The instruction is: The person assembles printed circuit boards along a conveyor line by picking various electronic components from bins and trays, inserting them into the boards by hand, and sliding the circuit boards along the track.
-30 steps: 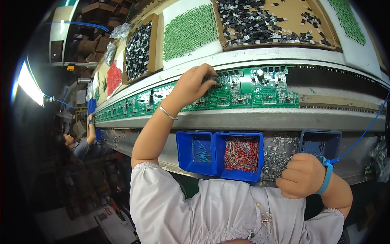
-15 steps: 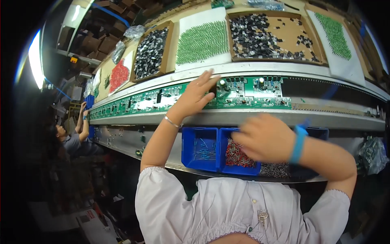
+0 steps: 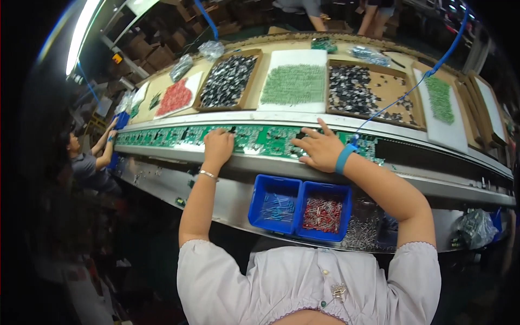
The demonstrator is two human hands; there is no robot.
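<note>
Both hands rest on the green circuit board [image 3: 271, 140] above the blue bins [image 3: 298, 206]: left hand [image 3: 218, 145] curled, empty; right hand [image 3: 319, 149] with fingers spread, holding nothing; board only partly populated.

The left hand [image 3: 218, 147] and right hand [image 3: 320, 149] cover part of the circuit board [image 3: 271, 138] — fingertip contact unclear.

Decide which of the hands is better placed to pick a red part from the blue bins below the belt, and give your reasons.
Probably the right hand: it rests on the green circuit board almost directly above the bin of red parts. The left hand lies farther left, beyond both bins.
</note>
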